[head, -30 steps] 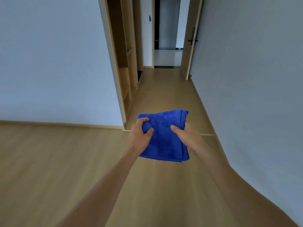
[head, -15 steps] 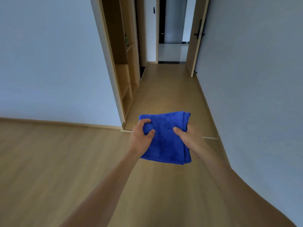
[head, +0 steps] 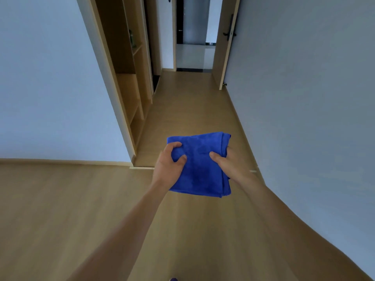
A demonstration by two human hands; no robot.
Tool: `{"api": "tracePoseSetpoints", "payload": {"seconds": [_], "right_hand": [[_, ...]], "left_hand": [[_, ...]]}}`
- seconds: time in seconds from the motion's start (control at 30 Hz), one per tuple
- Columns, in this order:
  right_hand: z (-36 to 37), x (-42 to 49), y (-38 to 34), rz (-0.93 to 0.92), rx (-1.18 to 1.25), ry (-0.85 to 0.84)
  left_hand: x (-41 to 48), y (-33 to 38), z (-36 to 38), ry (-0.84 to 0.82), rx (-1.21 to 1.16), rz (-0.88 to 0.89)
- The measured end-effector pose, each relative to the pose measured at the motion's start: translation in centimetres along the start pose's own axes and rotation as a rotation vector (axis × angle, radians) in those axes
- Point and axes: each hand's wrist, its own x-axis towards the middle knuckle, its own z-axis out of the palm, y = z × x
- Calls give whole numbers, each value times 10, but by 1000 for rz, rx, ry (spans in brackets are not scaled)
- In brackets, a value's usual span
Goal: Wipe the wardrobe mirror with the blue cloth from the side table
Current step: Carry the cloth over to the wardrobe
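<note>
The left hand [head: 169, 162] and right hand [head: 230, 165] each grip a side of the folded blue cloth [head: 199, 165], held up between them above the wood floor [head: 71, 209]. Far left stands an open shelf unit [head: 129, 78]; far right, an open door [head: 225, 43] at the hall's end.

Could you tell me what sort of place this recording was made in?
Most likely a sparsely furnished home or flat, at the mouth of a corridor: wood-look floor, plain walls, built-in open wooden shelving and an open door at the far end. Both hands hold a folded blue cloth.
</note>
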Motion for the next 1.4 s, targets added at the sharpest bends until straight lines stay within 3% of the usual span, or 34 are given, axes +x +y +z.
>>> {"api": "tracePoseSetpoints", "payload": {"seconds": [0.47,1.03,1.4], "right_hand": [[21,142,-27,2,75,-17],[-32,392,-57,-66,96,-143],[14,529,-83,-69,66,-155]], "left_hand": [[139,-11,-7,23,24,-5],[348,21,53,118,7,-49],[487,-8,38,142,19,-71]]}}
